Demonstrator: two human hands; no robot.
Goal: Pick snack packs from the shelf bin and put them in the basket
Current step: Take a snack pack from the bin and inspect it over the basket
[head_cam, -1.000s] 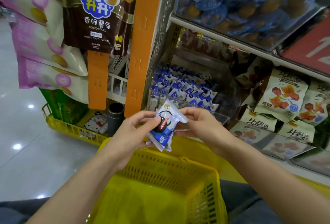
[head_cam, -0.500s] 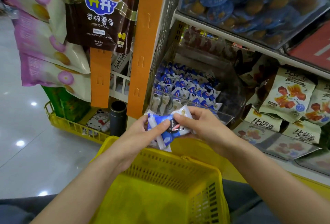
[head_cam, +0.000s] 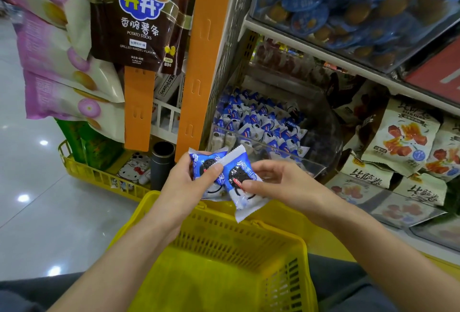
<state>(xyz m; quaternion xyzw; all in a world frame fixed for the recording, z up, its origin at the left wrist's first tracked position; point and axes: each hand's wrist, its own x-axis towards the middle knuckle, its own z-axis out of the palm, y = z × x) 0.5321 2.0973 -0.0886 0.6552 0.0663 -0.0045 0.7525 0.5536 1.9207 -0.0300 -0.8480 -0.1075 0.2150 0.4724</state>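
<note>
The left hand point(head_cam: 184, 184) is raised over the far rim of the basket, its forearm running up from the lower left. Its thumb lies across the face of a blue-and-white snack pack point(head_cam: 202, 162) and its fingers are curled behind it. The right hand point(head_cam: 283, 182) comes in from the lower right with the wrist bent inward, and pinches a second snack pack point(head_cam: 237, 174) between thumb and curled fingers. The two packs overlap at their inner edges, and each shows a dark round biscuit. Whether the left hand has another pack tucked underneath cannot be told.

Directly below sits the yellow basket point(head_cam: 224, 244) with slotted walls. Both packs are above its far rim, and neither is inside. Just beyond the hands, the clear shelf bin point(head_cam: 311, 162) holds a heap of matching packs point(head_cam: 258, 122). On the shelf above, an upper bin point(head_cam: 423, 45) is full of blue-lidded cups. Pale pouches point(head_cam: 403, 135) lean to the right of the shelf bin. An orange post point(head_cam: 199, 62) stands to its left, with a brown potato-stick bag point(head_cam: 139, 18) hanging beside it.
</note>
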